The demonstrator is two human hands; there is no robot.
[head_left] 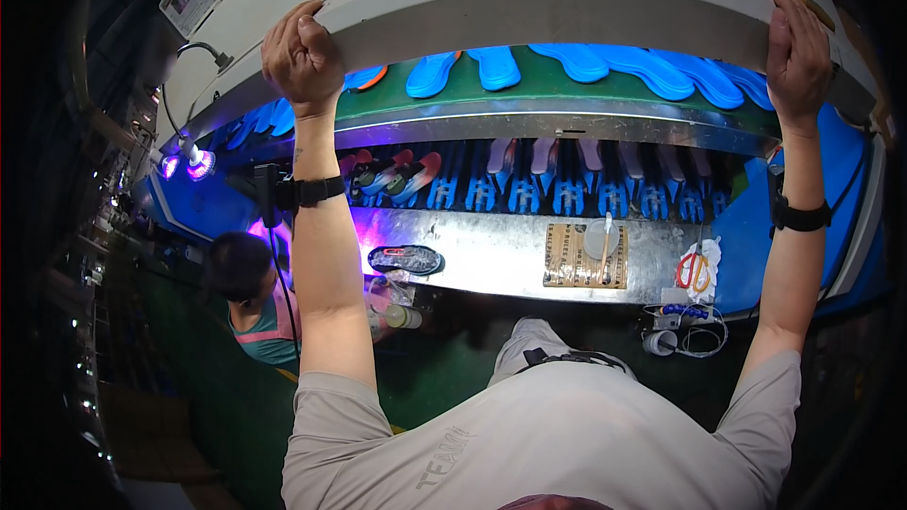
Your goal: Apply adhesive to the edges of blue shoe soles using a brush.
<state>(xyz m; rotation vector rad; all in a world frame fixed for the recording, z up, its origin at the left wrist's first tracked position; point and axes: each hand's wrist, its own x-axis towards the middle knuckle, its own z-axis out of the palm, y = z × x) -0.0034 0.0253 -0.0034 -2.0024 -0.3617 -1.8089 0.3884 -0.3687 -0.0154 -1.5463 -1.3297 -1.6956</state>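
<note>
Grey-white metal fills both hands: the left hand [300, 57] curls its fingers [283, 33] over the front lip of the machine hood [567, 5], and the right hand [798, 52] grips the same lip far to the other side, fingers clenched over its upper edge. Both arms are raised and each wrist wears a black band. The hood sits tilted up above the belt, so as far as can be judged it is part-way through its swing; whether it is opening or closing cannot be told.

Under the hood, glowing blue shoe soles [576, 61] lie on a green belt [539, 90]; about eight can be made out, some cut off by the hood. Lower down a row of clamps [567, 194] holds more soles upright, too crowded to count. On the steel tabletop [491, 264] lie one dark sole [404, 259], one brown cardboard pad [572, 260] carrying one small white dish [599, 239] with a brush, and one pair of orange-handled scissors [693, 271]. Two violet lamps [185, 164] shine at the left, above one other person [248, 297] seated below.
</note>
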